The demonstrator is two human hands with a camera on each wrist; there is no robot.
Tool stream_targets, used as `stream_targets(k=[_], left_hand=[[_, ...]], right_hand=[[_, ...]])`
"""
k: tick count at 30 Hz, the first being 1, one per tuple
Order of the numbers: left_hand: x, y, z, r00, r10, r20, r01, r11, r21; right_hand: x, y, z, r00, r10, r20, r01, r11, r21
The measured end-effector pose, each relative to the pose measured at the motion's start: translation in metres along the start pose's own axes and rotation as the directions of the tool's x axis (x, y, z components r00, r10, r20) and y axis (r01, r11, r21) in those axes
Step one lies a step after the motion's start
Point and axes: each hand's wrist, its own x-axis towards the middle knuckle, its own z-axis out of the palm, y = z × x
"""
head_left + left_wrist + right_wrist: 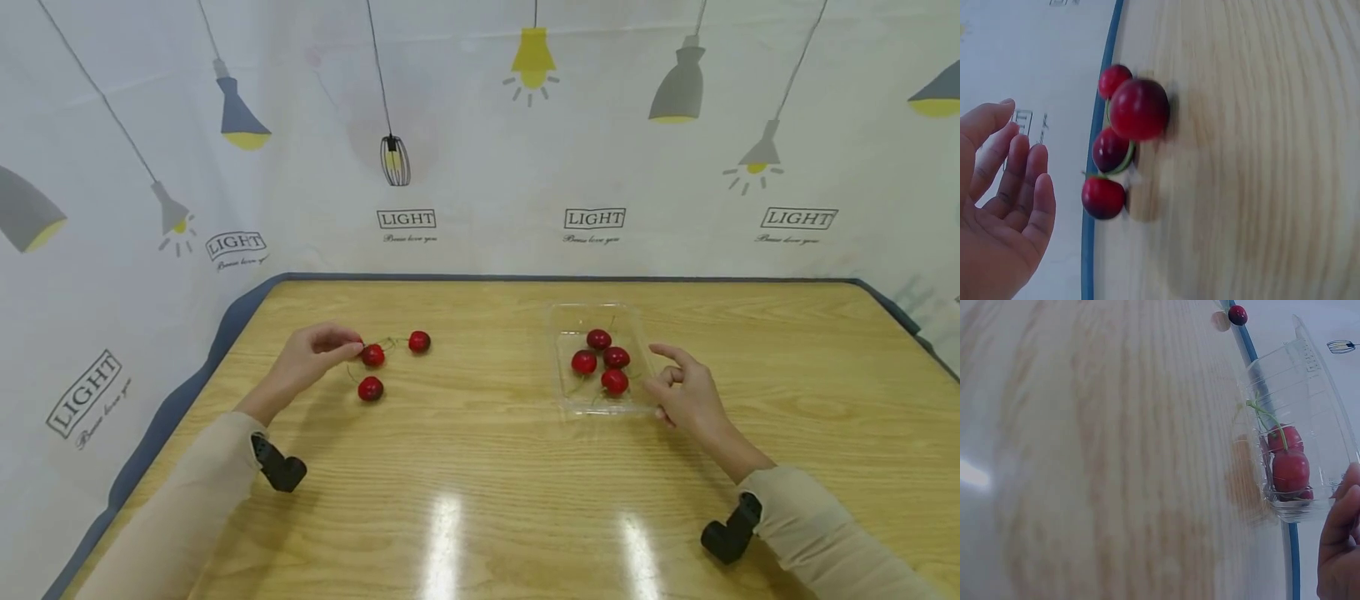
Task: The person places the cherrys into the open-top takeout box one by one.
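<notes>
My left hand (318, 354) hovers at a group of red cherries on the left of the table, fingers loosely bent. In the left wrist view that hand (1007, 206) is apart from the cherries, with nothing in it. One cherry (372, 356) lies by its fingertips, another cherry (371, 388) nearer me, and a third cherry (419, 342) to the right; a further one is mostly behind the fingers. My right hand (686, 396) holds the right rim of a clear plastic box (558, 358), which has several stemmed cherries (1290, 470) inside.
The wooden table (480, 467) has a blue edge (480, 277) along its back. Behind hangs a white cloth (480, 167) printed with lamps. A black wrist camera (281, 467) sits on the left sleeve, and another camera (731, 529) on the right sleeve.
</notes>
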Motion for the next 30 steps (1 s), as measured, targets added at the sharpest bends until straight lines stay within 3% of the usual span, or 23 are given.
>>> stream_targets(k=[5,14,23,30], left_hand=[[-0.004,-0.012,-0.006,0.999,-0.040,-0.014,0.041,0.999,0.034],[-0.007,-0.030,-0.008,0.992,-0.124,0.024,0.123,0.991,0.050],[-0.008,-0.038,-0.004,0.984,-0.146,0.104,0.147,0.989,0.003],[-0.004,-0.041,0.000,0.980,-0.151,0.131,0.151,0.989,0.013]], right_hand=[[0.000,0.000,-0.001,1.000,-0.001,0.002,0.001,1.000,0.010],[0.000,-0.001,0.000,1.000,0.005,0.006,-0.005,1.000,0.001],[-0.001,-0.002,0.000,1.000,0.008,0.012,-0.008,1.000,0.000],[-0.002,-0.003,0.000,1.000,0.010,0.013,-0.010,1.000,-0.004]])
